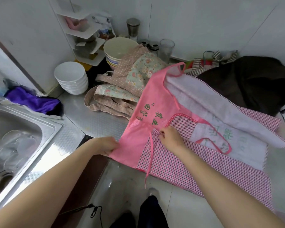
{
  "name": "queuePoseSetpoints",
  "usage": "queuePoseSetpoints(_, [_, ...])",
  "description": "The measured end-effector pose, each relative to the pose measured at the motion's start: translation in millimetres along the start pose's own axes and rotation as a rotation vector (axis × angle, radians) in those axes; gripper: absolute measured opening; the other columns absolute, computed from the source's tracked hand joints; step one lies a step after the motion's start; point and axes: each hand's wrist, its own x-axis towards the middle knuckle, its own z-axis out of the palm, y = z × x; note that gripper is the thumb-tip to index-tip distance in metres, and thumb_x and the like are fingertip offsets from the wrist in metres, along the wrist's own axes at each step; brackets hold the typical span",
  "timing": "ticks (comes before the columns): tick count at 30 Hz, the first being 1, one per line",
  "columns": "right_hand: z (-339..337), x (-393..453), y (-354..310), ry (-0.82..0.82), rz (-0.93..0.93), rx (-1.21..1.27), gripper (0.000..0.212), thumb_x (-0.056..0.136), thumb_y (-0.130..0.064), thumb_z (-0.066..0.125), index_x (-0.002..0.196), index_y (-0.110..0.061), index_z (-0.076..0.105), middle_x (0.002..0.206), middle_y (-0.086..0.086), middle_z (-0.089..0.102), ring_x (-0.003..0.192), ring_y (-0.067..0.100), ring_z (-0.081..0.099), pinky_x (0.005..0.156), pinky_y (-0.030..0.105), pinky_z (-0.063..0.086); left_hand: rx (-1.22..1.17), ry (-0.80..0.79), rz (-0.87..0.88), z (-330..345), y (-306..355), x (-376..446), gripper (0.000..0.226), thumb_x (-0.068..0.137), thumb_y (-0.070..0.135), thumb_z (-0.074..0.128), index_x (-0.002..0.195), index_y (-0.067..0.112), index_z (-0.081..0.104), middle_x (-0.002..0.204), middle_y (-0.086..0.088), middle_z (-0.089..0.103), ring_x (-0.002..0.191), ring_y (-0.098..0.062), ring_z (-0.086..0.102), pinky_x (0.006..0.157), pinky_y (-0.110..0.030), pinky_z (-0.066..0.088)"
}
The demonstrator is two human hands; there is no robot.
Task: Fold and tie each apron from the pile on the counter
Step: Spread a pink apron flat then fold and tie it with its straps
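Observation:
A pink apron (155, 99) with green lettering and a checked lower part lies spread over the steel counter (95, 119), its hem hanging past the front edge. My left hand (105, 145) grips the apron's plain pink corner at the counter edge. My right hand (170, 137) pinches the fabric where the pink tie (149, 160) dangles down. Behind it lies a floral and dotted apron (122, 89) in a heap. A striped apron (209, 62) and a dark brown cloth (247, 83) lie at the back right.
A steel sink (15, 142) with glassware is at the left, a purple cloth (34, 101) on its rim. Stacked white bowls (72, 79), coloured bowls (118, 50), a corner shelf (82, 35), jars and a glass (166, 49) crowd the back wall. A black cord (94, 211) lies on the floor.

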Motion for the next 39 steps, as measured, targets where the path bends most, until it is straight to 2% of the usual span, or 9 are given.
queuePoseSetpoints(2, [9,-14,0,0.06,-0.011,-0.006,0.045,0.09,-0.012,0.057,0.132,-0.009,0.042,0.136,0.015,0.035,0.121,0.027,0.042,0.101,0.033,0.039,0.221,0.205,0.032,-2,9,5,0.024,0.091,0.012,0.04,0.074,0.006,0.056,0.059,-0.006,0.055,0.05,-0.017,0.055,0.06,-0.027,0.047])
queuePoseSetpoints(5, [17,-32,11,0.127,0.153,-0.15,0.081,0.088,-0.033,0.06,0.149,-0.016,0.008,0.154,0.015,-0.001,0.141,0.038,0.012,0.111,0.05,0.025,0.651,0.55,0.321,0,33,8,0.031,0.09,0.024,0.05,0.12,0.012,0.053,0.115,-0.009,0.06,0.103,-0.028,0.059,0.087,-0.037,0.05])
queuePoseSetpoints(8, [18,-40,41,0.047,0.417,-0.142,0.102,0.082,-0.066,0.05,0.148,-0.021,-0.014,0.154,0.016,-0.022,0.14,0.048,-0.01,0.109,0.065,0.006,1.255,0.469,0.668,14,58,5,0.074,0.09,0.035,0.055,0.148,0.027,0.011,0.156,-0.005,0.009,0.142,-0.027,0.015,0.115,-0.042,0.025])
queuePoseSetpoints(10, [16,-40,62,-0.02,0.471,-0.091,0.108,0.075,-0.078,0.042,0.146,-0.027,-0.02,0.151,0.015,-0.03,0.136,0.052,-0.018,0.106,0.068,0.001,1.542,0.38,0.688,28,72,14,0.093,0.087,0.042,0.058,0.148,0.03,-0.012,0.156,-0.001,-0.02,0.144,-0.03,-0.012,0.117,-0.051,0.009])
queuePoseSetpoints(16, [-2,-14,97,-0.165,0.358,-0.137,0.107,0.069,-0.084,0.04,0.143,-0.039,-0.023,0.149,0.01,-0.037,0.135,0.051,-0.024,0.106,0.07,-0.003,1.509,0.416,0.397,36,103,55,0.126,0.068,0.058,0.071,0.143,0.029,-0.026,0.149,-0.019,-0.032,0.136,-0.049,-0.021,0.113,-0.061,0.0])
queuePoseSetpoints(21, [-29,31,120,-0.237,0.29,-0.173,0.108,0.067,-0.082,0.047,0.143,-0.043,-0.021,0.15,0.006,-0.035,0.138,0.047,-0.02,0.106,0.069,-0.002,1.355,0.273,0.233,29,138,81,0.135,0.06,0.052,0.078,0.142,0.031,-0.026,0.148,-0.018,-0.033,0.135,-0.052,-0.019,0.112,-0.062,0.007])
queuePoseSetpoints(26, [-63,89,141,-0.283,0.152,-0.113,0.113,0.069,-0.074,0.057,0.144,-0.038,-0.02,0.156,-0.002,-0.02,0.145,0.031,-0.003,0.115,0.056,0.01,1.253,0.214,0.206,16,170,110,0.137,0.058,0.051,0.081,0.143,0.033,-0.025,0.149,-0.015,-0.033,0.135,-0.051,-0.019,0.111,-0.062,0.011])
queuePoseSetpoints(31, [-89,139,151,-0.27,0.067,-0.156,0.115,0.075,-0.064,0.06,0.147,-0.027,-0.021,0.153,0.0,-0.03,0.144,0.021,-0.018,0.117,0.04,-0.001,1.179,0.208,0.243,1,192,135,0.136,0.058,0.052,0.08,0.144,0.03,-0.023,0.149,-0.017,-0.031,0.135,-0.05,-0.021,0.111,-0.063,0.012])
queuePoseSetpoints(39, [-46,59,101,-0.323,0.2,-0.07,0.116,0.075,-0.065,0.06,0.145,-0.028,-0.024,0.146,0.02,-0.036,0.143,0.039,-0.004,0.118,0.048,0.008,1.438,0.222,0.246,-18,160,113,0.131,0.063,0.046,0.08,0.145,0.031,-0.02,0.153,-0.012,-0.026,0.141,-0.041,-0.013,0.116,-0.054,0.012])
